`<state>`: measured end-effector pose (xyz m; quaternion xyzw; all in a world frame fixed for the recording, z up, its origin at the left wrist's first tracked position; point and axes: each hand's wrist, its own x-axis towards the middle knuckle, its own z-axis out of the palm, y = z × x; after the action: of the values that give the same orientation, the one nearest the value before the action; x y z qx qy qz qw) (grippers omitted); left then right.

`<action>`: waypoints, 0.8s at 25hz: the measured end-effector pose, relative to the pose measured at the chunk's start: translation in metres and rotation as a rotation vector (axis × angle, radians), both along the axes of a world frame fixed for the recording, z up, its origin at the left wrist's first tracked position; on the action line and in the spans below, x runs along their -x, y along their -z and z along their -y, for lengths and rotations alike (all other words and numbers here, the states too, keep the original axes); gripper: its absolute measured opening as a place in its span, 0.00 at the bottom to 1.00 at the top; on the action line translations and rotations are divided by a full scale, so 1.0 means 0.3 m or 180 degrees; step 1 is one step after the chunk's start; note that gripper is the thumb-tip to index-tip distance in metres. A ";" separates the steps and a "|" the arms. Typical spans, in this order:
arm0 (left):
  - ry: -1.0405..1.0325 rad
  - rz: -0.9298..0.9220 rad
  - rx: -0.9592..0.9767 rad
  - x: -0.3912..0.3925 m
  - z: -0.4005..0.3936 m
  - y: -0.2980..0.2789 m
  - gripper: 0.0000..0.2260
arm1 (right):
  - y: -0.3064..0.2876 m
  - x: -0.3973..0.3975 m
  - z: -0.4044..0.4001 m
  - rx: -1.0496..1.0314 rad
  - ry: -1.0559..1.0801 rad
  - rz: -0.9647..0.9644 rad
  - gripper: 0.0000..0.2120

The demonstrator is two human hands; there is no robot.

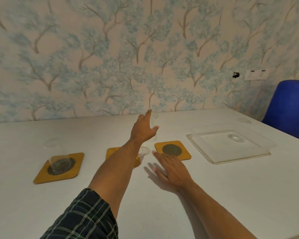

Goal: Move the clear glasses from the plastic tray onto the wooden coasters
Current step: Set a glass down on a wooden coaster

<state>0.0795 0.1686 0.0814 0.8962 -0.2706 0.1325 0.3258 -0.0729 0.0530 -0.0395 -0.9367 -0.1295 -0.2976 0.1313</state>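
Head view shows a white table by a wall with blue trees on it. Far left, a clear glass stands on the left wooden coaster. Next comes the middle coaster, partly hidden by the person's left arm, and a second glass seems to stand on it, though it is hard to see. The left hand is lifted above the table with its fingers wrapped around a third glass, holding it up in the air behind the right coaster, which has nothing on it. The right hand lies flat on the table with its fingers spread, touching the near corner of that coaster and holding nothing. Further right sits the plastic tray, and one more glass seems to be in it, but it is so clear I can only make out its rim and its bottom. A blue chair stands at the far right. I think this glass goes down on the bare coaster next. It could go wrong: the glass is very hard to see and smooth, so it might slip, or land on the coaster's edge and tip over. The arm also hangs over the middle glass and could knock it on the way down.
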 end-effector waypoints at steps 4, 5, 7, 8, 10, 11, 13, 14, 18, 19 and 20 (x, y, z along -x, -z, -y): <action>-0.0203 -0.0017 0.0013 -0.023 -0.114 0.002 0.37 | -0.011 -0.092 -0.220 0.0209 -0.0886 -0.0100 0.25; -0.0241 -0.0007 0.0008 -0.026 -0.143 0.002 0.37 | -0.009 -0.110 -0.275 0.0212 -0.1006 -0.0097 0.24; -0.0330 -0.0006 0.0005 -0.033 -0.207 0.006 0.37 | 0.008 -0.132 -0.369 0.0076 -0.1167 -0.0139 0.24; -0.0387 -0.0017 0.0008 -0.037 -0.244 0.010 0.37 | 0.021 -0.135 -0.404 -0.0032 -0.1200 -0.0213 0.24; -0.0551 -0.0011 -0.0007 -0.050 -0.320 0.018 0.37 | 0.038 -0.135 -0.433 -0.0170 -0.1149 -0.0356 0.27; -0.0651 0.0000 -0.0029 -0.059 -0.359 0.021 0.37 | 0.044 -0.137 -0.432 -0.0169 -0.1111 -0.0379 0.28; -0.0807 0.0012 -0.0056 -0.074 -0.432 0.027 0.37 | 0.051 -0.132 -0.424 -0.0105 -0.1173 -0.0348 0.30; -0.0870 0.0017 -0.0054 -0.079 -0.466 0.027 0.37 | 0.050 -0.131 -0.422 -0.0112 -0.1245 -0.0390 0.30; -0.1115 0.0025 -0.0013 -0.096 -0.583 0.046 0.38 | 0.045 -0.138 -0.431 0.0038 -0.1406 -0.0693 0.25; -0.1154 0.0008 0.0006 -0.096 -0.606 0.055 0.38 | 0.048 -0.141 -0.430 0.0135 -0.1423 -0.0747 0.25; -0.1174 -0.0016 0.0021 -0.096 -0.624 0.066 0.38 | 0.051 -0.142 -0.429 0.0151 -0.1452 -0.0829 0.24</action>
<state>0.1082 0.3557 0.0618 0.9298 -0.1004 0.1886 0.2996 -0.0304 0.1817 -0.0548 -0.9165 -0.3262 -0.1340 0.1886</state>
